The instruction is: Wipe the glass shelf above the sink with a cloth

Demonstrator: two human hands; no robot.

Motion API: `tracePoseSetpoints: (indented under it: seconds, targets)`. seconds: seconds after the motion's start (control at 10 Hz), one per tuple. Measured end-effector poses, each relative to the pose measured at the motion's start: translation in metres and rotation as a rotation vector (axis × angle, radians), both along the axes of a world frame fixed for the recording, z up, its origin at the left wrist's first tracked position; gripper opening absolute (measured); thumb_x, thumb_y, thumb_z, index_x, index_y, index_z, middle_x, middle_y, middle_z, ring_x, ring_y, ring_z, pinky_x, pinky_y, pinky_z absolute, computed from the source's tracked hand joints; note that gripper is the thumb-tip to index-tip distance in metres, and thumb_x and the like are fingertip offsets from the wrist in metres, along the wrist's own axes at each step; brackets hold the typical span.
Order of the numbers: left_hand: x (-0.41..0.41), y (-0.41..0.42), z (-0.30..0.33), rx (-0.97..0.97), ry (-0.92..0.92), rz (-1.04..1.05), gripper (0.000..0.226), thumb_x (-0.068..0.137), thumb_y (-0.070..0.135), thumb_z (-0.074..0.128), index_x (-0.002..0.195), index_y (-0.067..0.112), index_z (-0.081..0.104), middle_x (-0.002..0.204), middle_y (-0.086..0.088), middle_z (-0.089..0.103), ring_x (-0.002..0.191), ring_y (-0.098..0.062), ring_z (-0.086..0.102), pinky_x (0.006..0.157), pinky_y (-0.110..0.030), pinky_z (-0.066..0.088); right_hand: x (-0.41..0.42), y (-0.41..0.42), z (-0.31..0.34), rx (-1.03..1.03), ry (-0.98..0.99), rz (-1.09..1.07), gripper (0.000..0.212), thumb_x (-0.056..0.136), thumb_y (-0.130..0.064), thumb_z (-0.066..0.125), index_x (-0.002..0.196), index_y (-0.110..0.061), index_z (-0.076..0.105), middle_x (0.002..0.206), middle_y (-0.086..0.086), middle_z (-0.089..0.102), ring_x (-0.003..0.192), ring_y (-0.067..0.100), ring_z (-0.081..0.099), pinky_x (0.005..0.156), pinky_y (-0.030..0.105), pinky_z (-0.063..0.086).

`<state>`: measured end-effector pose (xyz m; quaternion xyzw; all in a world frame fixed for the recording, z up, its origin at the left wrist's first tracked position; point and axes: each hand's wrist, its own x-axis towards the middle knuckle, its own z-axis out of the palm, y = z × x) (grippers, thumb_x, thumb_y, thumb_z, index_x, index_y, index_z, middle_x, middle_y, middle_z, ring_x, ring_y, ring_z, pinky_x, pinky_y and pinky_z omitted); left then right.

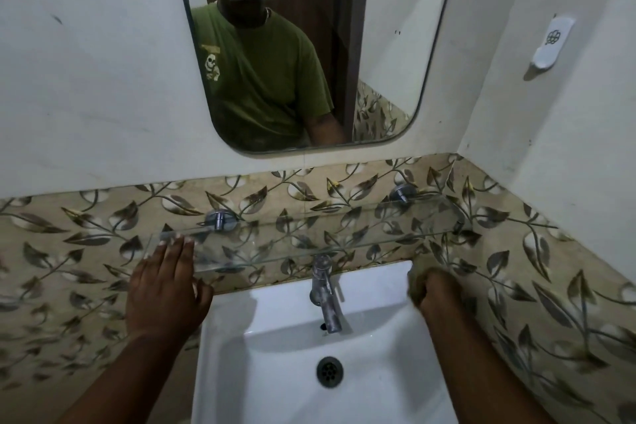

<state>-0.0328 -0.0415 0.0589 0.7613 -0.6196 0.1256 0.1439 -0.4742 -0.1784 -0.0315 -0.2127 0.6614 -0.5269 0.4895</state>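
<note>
Two forearms rise from 6 o'clock on either side of the sink point(389, 348). Left hand point(165, 289) lies flat, fingers spread, fingertips on the left end of the shelf point(344, 234) at 9 o'clock. Right hand point(432, 291) is closed in a fist at 3 o'clock, just under the shelf's front edge; it seems to clutch a dull cloth point(414, 280), though blur makes the cloth hard to tell. The shelf sits at centre, above the tap point(325, 293) and below the mirror point(309, 45), held by brackets point(220, 220). My judgement: pressing down on the free end could strain the glass or loosen a bracket, and a hasty sweep from below could knock the front edge or the tap. Count: one shelf, two brackets, one tap, one drain point(329, 372), one mirror, one white holder point(552, 43) on the wall at 2 o'clock, two hands.
</note>
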Motion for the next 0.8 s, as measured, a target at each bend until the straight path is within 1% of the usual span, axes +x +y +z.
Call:
tracePoseSetpoints:
  seconds: [0.1,0.2,0.3,0.4,0.5,0.6,0.7,0.8]
  targets:
    - [-0.001,-0.001,-0.002,-0.014,-0.012,0.017,0.079,0.073,0.040,0.047,0.143,0.003,0.049,0.146,-0.022,0.053,0.135,-0.041,0.049,0.110,-0.056,0.033,-0.001,-0.026,-0.006,-0.045,0.451,-0.016,0.034,0.098,-0.012,0.056,0.131,-0.013,0.065,0.120,0.015,0.066,0.104,0.035,0.062,0.092,0.042,0.049]
    - [-0.001,-0.002,-0.004,-0.031,-0.021,0.035,0.079,0.072,0.038,0.053,0.144,0.004,0.048,0.146,-0.021,0.053,0.135,-0.041,0.049,0.109,-0.056,0.034,0.001,-0.028,-0.049,-0.068,0.913,0.560,0.045,0.097,-0.031,0.055,0.141,-0.019,0.058,0.138,0.016,0.059,0.125,0.040,0.055,0.105,0.048,0.045]
    - [0.000,-0.004,-0.005,-0.045,-0.046,0.036,0.078,0.073,0.037,0.053,0.144,0.004,0.048,0.146,-0.021,0.053,0.134,-0.041,0.049,0.108,-0.055,0.035,0.005,-0.009,-0.102,-0.084,1.281,0.901,0.083,0.089,-0.075,0.036,0.153,-0.024,0.048,0.157,0.010,0.045,0.142,0.040,0.042,0.112,0.058,0.034]
    - [0.003,-0.004,-0.007,-0.062,-0.055,0.047,0.078,0.074,0.038,0.053,0.144,0.005,0.048,0.147,-0.020,0.052,0.135,-0.040,0.048,0.108,-0.055,0.035,0.015,-0.001,-0.102,0.019,1.402,0.965,0.096,0.081,-0.081,0.016,0.163,-0.032,0.018,0.170,0.000,0.017,0.154,0.034,0.016,0.119,0.057,0.015]
    - [0.002,-0.004,-0.008,-0.084,-0.056,0.039,0.077,0.074,0.036,0.055,0.143,0.004,0.049,0.146,-0.020,0.053,0.133,-0.041,0.049,0.107,-0.055,0.035,0.018,-0.001,-0.083,0.069,1.446,1.000,0.099,0.075,-0.083,0.007,0.163,-0.038,0.010,0.171,-0.002,0.013,0.154,0.032,0.015,0.120,0.056,0.018]
    - [0.001,-0.004,-0.008,-0.071,-0.049,0.053,0.076,0.074,0.037,0.052,0.142,0.003,0.050,0.145,-0.021,0.054,0.132,-0.041,0.050,0.108,-0.055,0.034,0.015,-0.003,-0.070,0.126,1.466,1.023,0.085,0.092,-0.079,0.026,0.163,-0.039,0.004,0.172,-0.002,0.009,0.155,0.033,0.014,0.120,0.055,0.017]
    - [0.001,-0.003,-0.007,0.004,-0.050,0.050,0.078,0.073,0.041,0.045,0.141,0.003,0.052,0.146,-0.020,0.054,0.133,-0.041,0.051,0.109,-0.055,0.034,0.015,0.002,-0.053,0.133,1.415,1.035,0.097,0.082,-0.093,0.014,0.163,-0.040,0.005,0.171,-0.005,0.004,0.156,0.031,0.011,0.123,0.055,0.015]
    - [0.001,-0.001,-0.005,0.052,-0.029,0.052,0.080,0.072,0.043,0.047,0.141,0.004,0.052,0.147,-0.019,0.053,0.135,-0.039,0.050,0.111,-0.053,0.033,0.029,0.015,-0.030,0.140,1.297,1.003,0.096,0.086,-0.091,0.018,0.164,-0.036,0.008,0.168,-0.012,0.006,0.157,0.028,0.010,0.124,0.054,0.008]
